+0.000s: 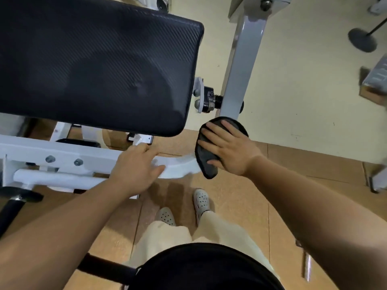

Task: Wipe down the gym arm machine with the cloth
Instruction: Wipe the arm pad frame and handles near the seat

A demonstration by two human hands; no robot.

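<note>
Head cam: we see our right hand [228, 149] spread flat, fingers straight, pressing the dark cloth [209, 162] vs. the right end of the white frame bar [83, 158]. That spot sits just below the grey upright [240, 65] & beside the lower-right corner of the black pad [94, 65]. Cloth's lower edge hangs past the bar. Our left hand [136, 166] lies open w/ relaxed fingers on the same bar, near the cloth, not touching it. Below: white perforated shoes [201, 198] on the tan floor [240, 206].
</note>
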